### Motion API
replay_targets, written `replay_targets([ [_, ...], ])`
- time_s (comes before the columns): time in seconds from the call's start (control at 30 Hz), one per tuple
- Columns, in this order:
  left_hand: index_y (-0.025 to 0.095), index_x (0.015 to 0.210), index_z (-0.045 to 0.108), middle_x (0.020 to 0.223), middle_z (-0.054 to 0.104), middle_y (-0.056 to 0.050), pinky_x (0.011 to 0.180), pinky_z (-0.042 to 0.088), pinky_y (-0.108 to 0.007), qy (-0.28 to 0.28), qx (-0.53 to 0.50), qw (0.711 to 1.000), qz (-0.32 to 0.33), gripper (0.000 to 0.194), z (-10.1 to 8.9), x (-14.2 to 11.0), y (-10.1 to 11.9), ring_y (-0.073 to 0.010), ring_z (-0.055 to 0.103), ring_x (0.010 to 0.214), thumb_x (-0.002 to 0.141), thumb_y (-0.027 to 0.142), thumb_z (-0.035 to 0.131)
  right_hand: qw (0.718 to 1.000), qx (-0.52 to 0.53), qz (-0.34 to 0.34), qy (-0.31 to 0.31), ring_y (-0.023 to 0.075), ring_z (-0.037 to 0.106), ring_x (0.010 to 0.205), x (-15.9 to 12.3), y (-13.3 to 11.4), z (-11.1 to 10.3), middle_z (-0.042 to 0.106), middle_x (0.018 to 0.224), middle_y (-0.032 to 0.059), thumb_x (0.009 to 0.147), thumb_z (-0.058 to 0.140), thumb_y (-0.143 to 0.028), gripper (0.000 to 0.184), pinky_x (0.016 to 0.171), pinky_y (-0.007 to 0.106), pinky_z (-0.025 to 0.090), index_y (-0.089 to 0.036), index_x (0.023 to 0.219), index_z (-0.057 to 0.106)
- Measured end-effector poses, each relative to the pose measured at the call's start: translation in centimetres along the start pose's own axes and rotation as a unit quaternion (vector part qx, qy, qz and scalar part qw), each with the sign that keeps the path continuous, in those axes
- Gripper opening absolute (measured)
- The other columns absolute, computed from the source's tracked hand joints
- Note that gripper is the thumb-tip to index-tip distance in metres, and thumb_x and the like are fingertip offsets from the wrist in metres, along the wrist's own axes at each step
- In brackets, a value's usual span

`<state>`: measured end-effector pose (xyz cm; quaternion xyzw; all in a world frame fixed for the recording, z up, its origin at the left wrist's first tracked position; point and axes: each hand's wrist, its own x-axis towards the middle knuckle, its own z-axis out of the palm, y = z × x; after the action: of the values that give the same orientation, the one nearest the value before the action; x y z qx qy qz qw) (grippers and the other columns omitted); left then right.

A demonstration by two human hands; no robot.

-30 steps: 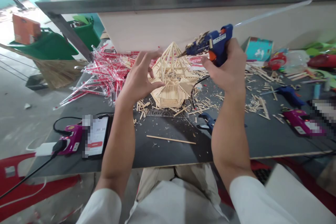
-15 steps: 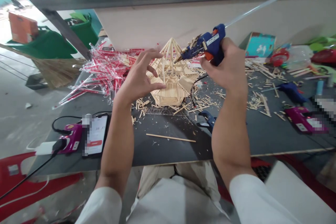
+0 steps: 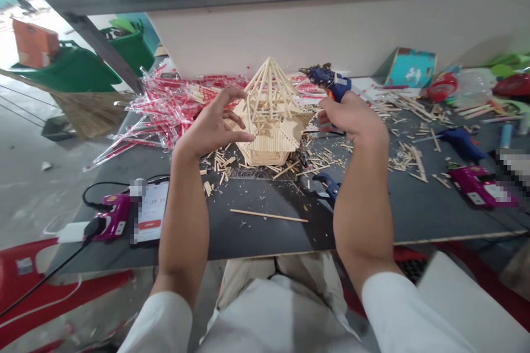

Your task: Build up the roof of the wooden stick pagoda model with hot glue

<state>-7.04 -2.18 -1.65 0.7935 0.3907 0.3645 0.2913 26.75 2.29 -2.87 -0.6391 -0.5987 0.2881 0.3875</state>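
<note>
A model pavilion of thin wooden sticks [image 3: 271,140], with a pointed open-frame roof, stands in the middle of the dark table. Beside its left side is my left hand [image 3: 215,121], thumb and fingers spread; whether a fingertip touches the model I cannot tell. My right hand [image 3: 351,113] is wrapped round a blue hot glue gun [image 3: 331,80], its dark nozzle pointing left behind the right of the roof. Part of the gun's handle is hidden by the hand. One long wooden stick [image 3: 269,215] lies on the table in front of the model.
Plastic-wrapped red packets [image 3: 165,110] are heaped at the left. A phone [image 3: 152,212] lies beside a magenta power strip [image 3: 114,218]. Stick offcuts [image 3: 408,160], blue-handled pliers [image 3: 329,185] and a second blue glue gun [image 3: 461,143] are at the right.
My right hand has turned and swung the glue gun away from the roof, to the right and back. My left hand has shifted slightly left, fingers still spread.
</note>
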Motion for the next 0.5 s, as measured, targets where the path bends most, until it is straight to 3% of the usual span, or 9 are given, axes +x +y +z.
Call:
replay_targets([
  [0.1,0.035,0.144,0.05,0.156,0.045,-0.014,0.057,0.061,-0.027,0.0,0.022,1.0,0.017,0.083,0.0,0.0,-0.2,-0.0243,0.076,0.095,0.074,0.035,0.093,0.987,0.053,0.139,-0.068,0.0292,0.071,0.06,0.0,-0.2,0.4,0.066,0.065,0.0064,0.082,0.073,-0.039,0.021,0.053,0.049,0.064,-0.024,0.085,0.058],
  [0.23,0.036,0.144,0.049,0.156,0.046,-0.014,0.058,0.061,-0.026,-0.001,0.034,0.999,0.017,0.083,0.0,-0.2,-0.3,-0.021,0.075,0.091,0.074,0.031,0.092,0.982,0.125,0.091,-0.112,0.0282,0.072,0.058,0.1,-0.4,1.1,0.068,0.063,0.0053,0.08,0.075,-0.036,0.02,0.049,0.044,0.063,-0.024,0.082,0.06],
  [0.5,0.031,0.142,0.051,0.152,0.049,-0.014,0.053,0.058,-0.023,-0.032,0.086,0.996,-0.001,0.08,0.2,-0.4,2.2,-0.0144,0.071,0.08,0.073,0.03,0.092,0.98,0.17,0.064,-0.078,0.0257,0.073,0.059,0.6,-0.2,1.5,0.068,0.062,0.0034,0.077,0.078,-0.03,0.018,0.048,0.037,0.063,-0.024,0.078,0.062],
])
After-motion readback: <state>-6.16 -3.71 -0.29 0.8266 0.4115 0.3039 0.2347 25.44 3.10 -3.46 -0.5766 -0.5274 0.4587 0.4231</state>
